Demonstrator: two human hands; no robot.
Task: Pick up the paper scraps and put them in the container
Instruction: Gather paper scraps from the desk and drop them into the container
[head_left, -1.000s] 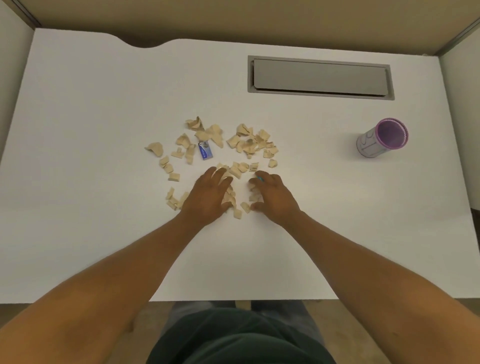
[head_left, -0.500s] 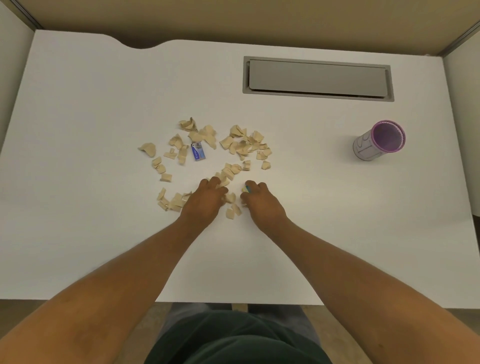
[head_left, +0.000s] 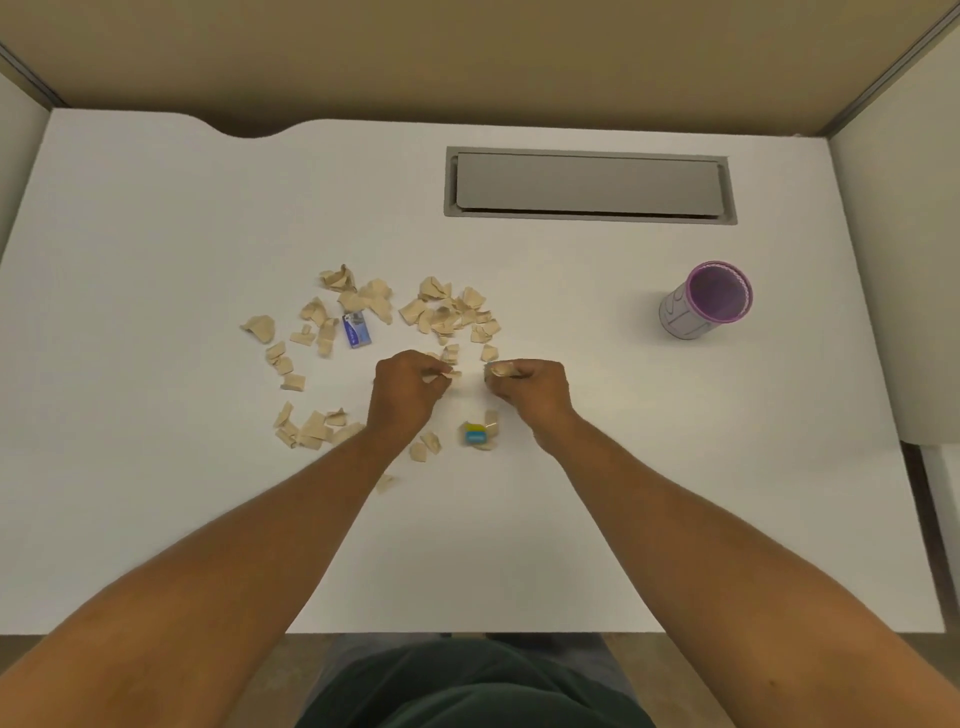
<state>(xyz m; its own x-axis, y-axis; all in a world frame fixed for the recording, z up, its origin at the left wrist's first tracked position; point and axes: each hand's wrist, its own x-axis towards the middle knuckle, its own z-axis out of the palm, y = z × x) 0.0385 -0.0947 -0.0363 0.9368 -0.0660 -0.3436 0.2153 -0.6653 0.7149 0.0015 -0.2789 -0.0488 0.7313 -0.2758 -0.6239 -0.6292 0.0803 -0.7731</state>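
2 hands, left hand (head_left: 408, 387) and right hand (head_left: 530, 387), each pinch paper scraps (head_left: 447, 314), gathering fistfuls for the container (head_left: 706, 300).

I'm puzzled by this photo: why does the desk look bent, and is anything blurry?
Head view: the wide lens bows the desk edges; light is soft and even, with no glare; the scraps look slightly soft, and both hands are a little blurred.

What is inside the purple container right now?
The purple container shows only a dark purple interior through its open mouth; no paper scraps are visible inside, but its bottom is too dim to confirm.
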